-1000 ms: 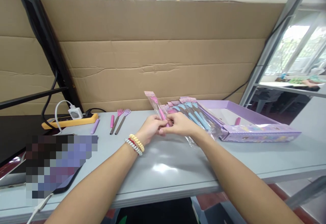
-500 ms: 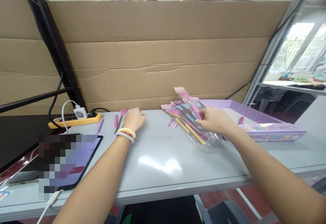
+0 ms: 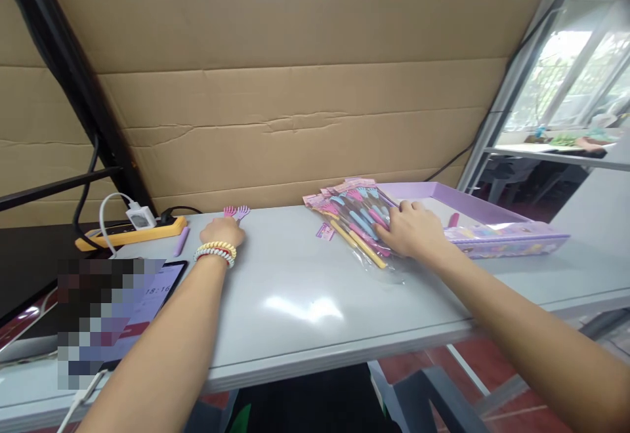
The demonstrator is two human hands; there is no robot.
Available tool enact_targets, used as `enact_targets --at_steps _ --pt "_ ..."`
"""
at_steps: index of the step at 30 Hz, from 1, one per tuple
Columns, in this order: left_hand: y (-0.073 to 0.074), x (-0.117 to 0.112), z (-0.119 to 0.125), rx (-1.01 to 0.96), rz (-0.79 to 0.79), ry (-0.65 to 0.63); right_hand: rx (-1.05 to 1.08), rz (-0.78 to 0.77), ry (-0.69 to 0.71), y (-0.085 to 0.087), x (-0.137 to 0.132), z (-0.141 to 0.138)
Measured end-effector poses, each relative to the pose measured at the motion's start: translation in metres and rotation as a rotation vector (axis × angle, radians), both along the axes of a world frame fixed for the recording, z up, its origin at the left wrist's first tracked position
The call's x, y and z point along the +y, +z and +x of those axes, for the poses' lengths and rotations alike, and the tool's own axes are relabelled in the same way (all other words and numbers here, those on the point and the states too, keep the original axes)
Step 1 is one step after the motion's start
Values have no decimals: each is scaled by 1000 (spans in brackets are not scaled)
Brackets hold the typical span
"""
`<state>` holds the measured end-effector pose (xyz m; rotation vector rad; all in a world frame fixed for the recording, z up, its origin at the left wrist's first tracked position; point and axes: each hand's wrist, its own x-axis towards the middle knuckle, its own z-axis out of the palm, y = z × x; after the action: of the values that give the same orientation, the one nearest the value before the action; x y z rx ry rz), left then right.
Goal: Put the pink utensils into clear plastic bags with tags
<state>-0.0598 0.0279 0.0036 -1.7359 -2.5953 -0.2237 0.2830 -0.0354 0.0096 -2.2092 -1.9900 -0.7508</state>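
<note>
My left hand (image 3: 222,231) lies palm down over the handles of two small claw-headed sticks, one pink (image 3: 230,210) and one purple (image 3: 243,210), whose heads poke out beyond my fingers. The back of the hand hides whether the fingers grip them. My right hand (image 3: 411,229) rests with fingers spread on the right side of a pile of clear-wrapped packets (image 3: 350,213) holding pink, blue and yellow sticks. A small pink label (image 3: 325,231) lies on the grey table (image 3: 305,282) just left of the pile.
A shallow purple box (image 3: 497,239) with a pink piece inside sits right of the pile. A purple sleeve (image 3: 181,241), a yellow power strip with charger (image 3: 130,229) and a tablet (image 3: 152,292) lie to the left. Cardboard lines the back; a metal post rises at right.
My hands parted. The right one carried the pink packet to the pile and lowered it there; the left one swung left and came down on the two loose sticks.
</note>
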Motion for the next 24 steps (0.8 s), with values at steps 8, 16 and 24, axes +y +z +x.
enact_targets --at_steps 8,16,24 --pt "-2 1 5 -5 -31 -80 122 390 251 -13 -31 -19" --pt "10 -49 84 -166 256 -894 1279 -85 417 -14 -49 -56" --pt "34 -105 110 -401 539 -1386 1525 406 677 -11 -79 -50"
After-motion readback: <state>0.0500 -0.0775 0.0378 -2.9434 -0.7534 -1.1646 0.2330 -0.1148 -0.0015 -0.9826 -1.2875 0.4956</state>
